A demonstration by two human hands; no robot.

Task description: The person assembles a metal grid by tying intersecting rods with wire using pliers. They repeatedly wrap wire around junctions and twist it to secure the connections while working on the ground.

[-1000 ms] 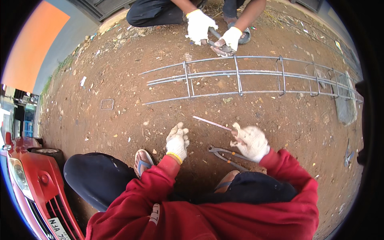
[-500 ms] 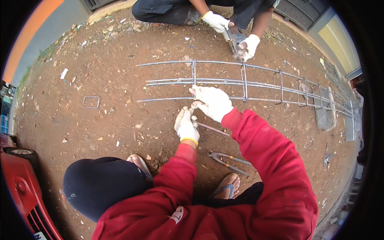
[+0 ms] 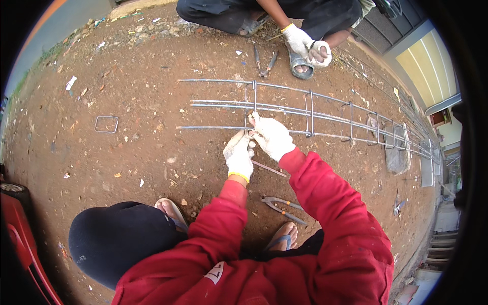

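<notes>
My left hand [image 3: 238, 154] and my right hand [image 3: 273, 137], both in white knit gloves, meet at the near long bar of a steel rebar cage [image 3: 333, 107]. Their fingers are closed at the bottom corner of the end stirrup [image 3: 255, 96], a rectangular steel loop around the bars. The gloves hide whatever small piece the fingertips pinch. From beside my left hand a thin brownish-red rod or wire bundle [image 3: 269, 169] slants to the right; whether the hand holds it I cannot tell. Pincers [image 3: 268, 200] with orange-marked handles lie on the dirt below.
Across the cage squats a person with gloved hands [image 3: 306, 44] close together; other pincers [image 3: 263, 72] lie before them. A loose stirrup [image 3: 107, 124] is on the dirt at left. A stone block [image 3: 398, 158] sits under the cage's right part. A red car [image 3: 23, 244] stands lower left.
My left hand has moved up to the near bar, and my right hand stays close beside it. The other person has put the pincers down and brought their hands together. My view has shifted slightly.
</notes>
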